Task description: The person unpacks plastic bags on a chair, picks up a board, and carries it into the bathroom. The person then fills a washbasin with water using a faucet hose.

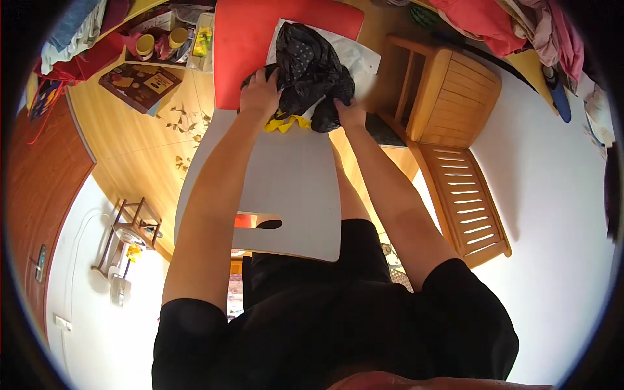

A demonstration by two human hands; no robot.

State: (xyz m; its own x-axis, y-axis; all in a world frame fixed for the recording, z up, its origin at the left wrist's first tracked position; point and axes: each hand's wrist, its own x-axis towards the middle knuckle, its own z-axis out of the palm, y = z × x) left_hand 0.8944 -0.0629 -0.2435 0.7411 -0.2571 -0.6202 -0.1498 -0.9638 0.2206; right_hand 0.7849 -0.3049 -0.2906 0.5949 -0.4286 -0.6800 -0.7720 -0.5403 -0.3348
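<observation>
Black bag (305, 55): crumpled on the red seat (244, 39), over a white sheet (361, 58); yellow strip (286, 123) at the seat's near edge.
Hands: left hand (260, 96) and right hand (351, 115) each narrow, holding the bag's opposite sides.
Risk: thin plastic might tear if pulled outward; the sheet, seemingly overhanging the seat's right edge, might slip if dragged.
Room: bare seat left; wooden chair (455, 97) right of it.

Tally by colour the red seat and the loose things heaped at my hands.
Black: 1, the crumpled bundle
White: 1, the sheet beneath it
Yellow: 1, the partly hidden piece
Red: 1, the seat
Total: 4
</observation>
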